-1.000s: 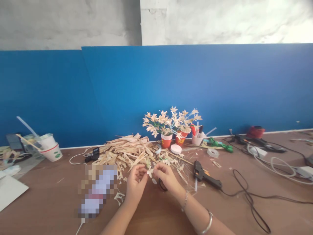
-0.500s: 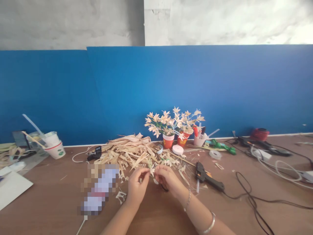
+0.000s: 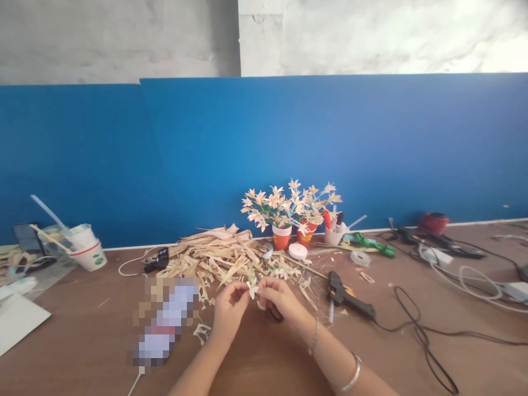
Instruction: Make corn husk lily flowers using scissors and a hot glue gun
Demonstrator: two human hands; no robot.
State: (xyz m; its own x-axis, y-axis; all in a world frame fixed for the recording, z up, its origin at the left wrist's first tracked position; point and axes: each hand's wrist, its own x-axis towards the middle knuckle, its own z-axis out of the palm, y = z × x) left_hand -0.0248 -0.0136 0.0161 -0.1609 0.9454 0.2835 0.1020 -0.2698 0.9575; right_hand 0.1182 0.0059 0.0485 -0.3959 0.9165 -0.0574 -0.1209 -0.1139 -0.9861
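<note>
A small pale flower with pointed petals (image 3: pixel 252 289) is held up between my two hands. My left hand (image 3: pixel 231 309) pinches it from the left with thumb and forefinger. From the right, the closed fingers of my right hand (image 3: pixel 281 300) meet its petals. A black loop (image 3: pixel 275 314), like a scissor handle, shows under my right hand; the rest of it is hidden. Just beyond my hands spreads a heap of dry, straw-coloured husk strips (image 3: pixel 218 253). Cut husk scraps (image 3: pixel 202 332) lie left of my left wrist.
Similar flowers stand in red and white paper cups (image 3: pixel 282 238) at the back. A white tape roll (image 3: pixel 297 251) is in front of them. To the right lie a black glue gun (image 3: pixel 350 297), its looping cable (image 3: pixel 424 341) and a clear tape roll (image 3: pixel 360 258). A paper cup (image 3: pixel 88 257) stands far left.
The flower has turned so its spread petals show more clearly between my fingertips. More of the black loop shows under my right hand. The whole view has shifted slightly.
</note>
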